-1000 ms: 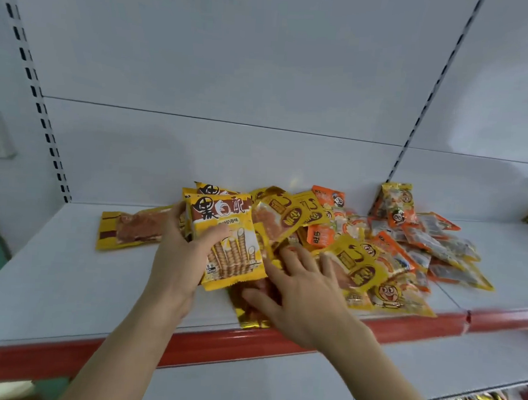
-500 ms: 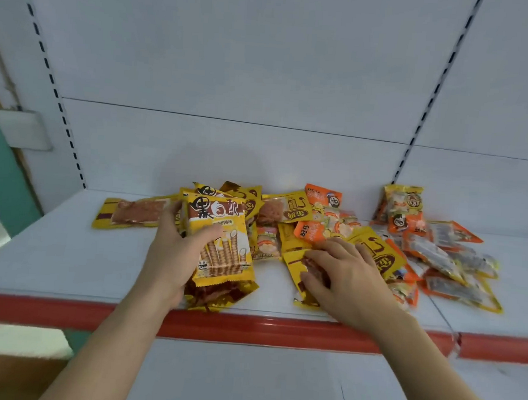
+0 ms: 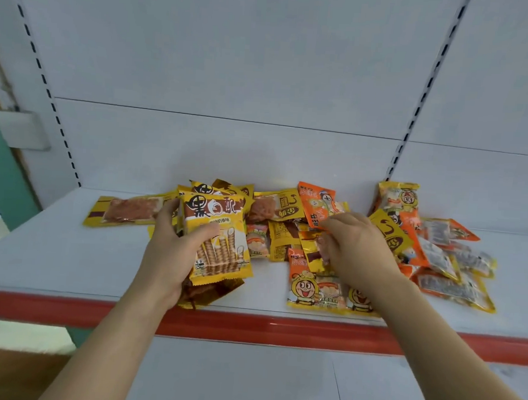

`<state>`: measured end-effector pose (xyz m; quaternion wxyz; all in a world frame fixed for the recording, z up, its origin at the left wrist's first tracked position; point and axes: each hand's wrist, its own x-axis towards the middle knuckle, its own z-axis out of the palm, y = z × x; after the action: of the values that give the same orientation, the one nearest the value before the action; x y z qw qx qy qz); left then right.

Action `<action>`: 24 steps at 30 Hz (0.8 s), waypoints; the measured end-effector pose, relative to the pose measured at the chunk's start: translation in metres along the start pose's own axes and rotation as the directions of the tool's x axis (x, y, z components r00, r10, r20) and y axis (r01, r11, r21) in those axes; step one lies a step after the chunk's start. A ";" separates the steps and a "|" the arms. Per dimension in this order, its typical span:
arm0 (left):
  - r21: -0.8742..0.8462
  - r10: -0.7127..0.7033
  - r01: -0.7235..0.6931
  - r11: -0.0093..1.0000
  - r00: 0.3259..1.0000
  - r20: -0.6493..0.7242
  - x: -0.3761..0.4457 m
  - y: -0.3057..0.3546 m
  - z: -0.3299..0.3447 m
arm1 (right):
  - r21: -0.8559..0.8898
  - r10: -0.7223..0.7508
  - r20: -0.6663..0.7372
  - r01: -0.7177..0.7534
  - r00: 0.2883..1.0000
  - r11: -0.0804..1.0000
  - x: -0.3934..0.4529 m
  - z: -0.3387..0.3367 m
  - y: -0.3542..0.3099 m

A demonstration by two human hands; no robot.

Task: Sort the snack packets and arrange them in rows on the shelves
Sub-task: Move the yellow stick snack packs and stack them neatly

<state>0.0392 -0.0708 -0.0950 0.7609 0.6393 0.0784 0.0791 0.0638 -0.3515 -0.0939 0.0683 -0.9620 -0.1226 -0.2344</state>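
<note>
Head view looks down (and forward) at near shelf [image 3: 67, 268]

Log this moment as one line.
left hand: holds wafer packet stack | right hand: pinches small packet | pile: unsorted

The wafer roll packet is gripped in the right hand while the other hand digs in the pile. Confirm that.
Not quite: the head view shows the wafer roll packet gripped in the left hand, not the right. The right hand is the one that digs in the pile.
</note>
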 end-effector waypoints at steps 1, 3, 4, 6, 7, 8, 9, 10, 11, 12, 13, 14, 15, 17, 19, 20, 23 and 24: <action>-0.001 -0.005 0.005 1.000 1.000 0.007 0.002 0.000 0.001 | -0.010 -0.044 0.059 0.045 0.997 0.999 0.003 0.001 -0.010; 0.016 -0.008 0.008 1.000 0.999 0.038 0.005 -0.001 0.003 | -0.028 -0.085 0.229 0.094 0.970 0.995 0.013 0.007 -0.030; 0.033 -0.007 0.005 0.999 0.998 0.055 0.005 -0.001 0.003 | -0.065 -0.074 0.311 0.099 0.947 0.993 0.020 0.009 -0.038; 0.060 -0.002 -0.002 0.998 0.997 0.072 0.006 0.000 0.002 | -0.139 -0.026 0.448 0.099 0.893 0.985 0.036 0.008 -0.048; 0.057 -0.004 0.000 0.998 0.997 0.073 0.007 0.001 0.000 | -0.154 -0.004 0.518 0.097 0.855 0.983 0.043 0.007 -0.050; 0.049 -0.009 0.005 0.999 0.997 0.070 0.007 0.001 -0.002 | -0.162 0.008 0.582 0.106 0.813 0.981 0.050 0.005 -0.053; 0.041 -0.014 0.012 0.999 0.997 0.070 0.009 0.002 -0.004 | -0.184 0.016 0.628 0.129 0.778 0.974 0.057 0.004 -0.056; 0.034 -0.020 0.018 0.999 0.997 0.075 0.009 0.002 -0.006 | -0.216 0.022 0.653 0.158 0.757 0.964 0.062 0.004 -0.058; 0.028 -0.027 0.025 0.999 0.997 0.079 0.011 0.003 -0.008 | -0.249 0.029 0.667 0.186 0.745 0.950 0.066 0.005 -0.061; 0.023 -0.030 0.028 0.999 0.996 0.083 0.011 0.004 -0.010 | -0.278 0.034 0.669 0.207 0.742 0.938 0.069 0.007 -0.062; 0.019 -0.031 0.029 0.999 0.996 0.087 0.012 0.004 -0.013 | -0.300 0.032 0.664 0.227 0.747 0.927 0.072 0.007 -0.064; 0.016 -0.030 0.029 0.999 0.995 0.091 0.013 0.005 -0.015 | -0.316 0.020 0.650 0.246 0.760 0.916 0.074 0.004 -0.065; 0.019 -0.030 0.028 0.999 0.995 0.094 0.014 0.006 -0.018 | -0.324 -0.004 0.626 0.266 0.780 0.908 0.075 0.002 -0.065; 0.029 -0.021 0.018 0.999 0.995 0.100 0.016 0.008 -0.021 | -0.299 -0.084 0.575 0.305 0.814 0.904 0.074 0.001 -0.062; 0.023 -0.018 0.015 1.000 0.994 0.107 0.018 0.008 -0.024 | -0.215 -0.124 0.567 0.291 0.814 0.932 0.071 0.003 -0.060; 0.020 -0.018 0.016 1.000 0.994 0.108 0.019 0.008 -0.024 | -0.171 -0.127 0.573 0.270 0.810 0.948 0.070 0.004 -0.058; 0.019 -0.020 0.018 1.000 0.993 0.113 0.020 0.008 -0.027 | -0.119 -0.161 0.550 0.268 0.819 0.956 0.071 0.006 -0.052; 0.022 -0.022 0.019 1.000 0.993 0.116 0.021 0.007 -0.028 | -0.101 -0.178 0.528 0.269 0.830 0.958 0.071 0.005 -0.051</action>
<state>0.0535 -0.0384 -0.0930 0.7582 0.6499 0.0414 0.0332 0.1137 -0.2873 -0.0609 -0.0775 -0.9705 -0.2278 0.0147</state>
